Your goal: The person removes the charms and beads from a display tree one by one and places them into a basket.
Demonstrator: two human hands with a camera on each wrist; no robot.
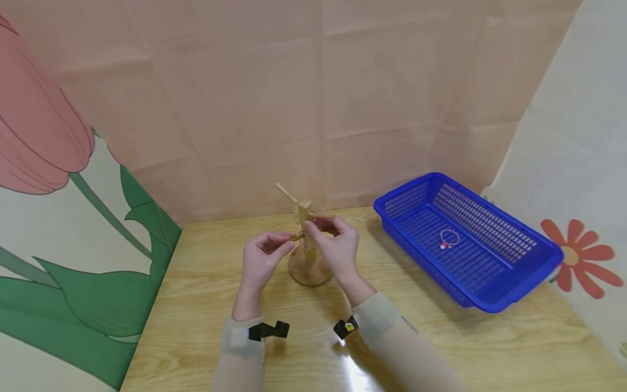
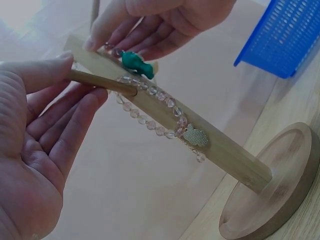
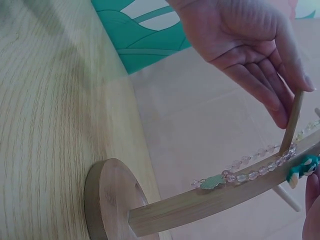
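At the centre of the head view a wooden stand is set on its round base on the table, with an upright post and pegs. A bracelet of clear beads is hung over the lower peg against the post, with a green charm near the top and a pale charm lower down. The tip of that peg is pinched between the thumb and fingers of the left hand, the remaining fingers being held nearly straight. The upper part of the bracelet, beside the green charm, is held by the curled fingertips of the right hand at the top of the post.

To the right of the frame a blue basket is placed on the table, well apart from the stand. One small beaded ring with a red and white bit is seen lying on its floor.
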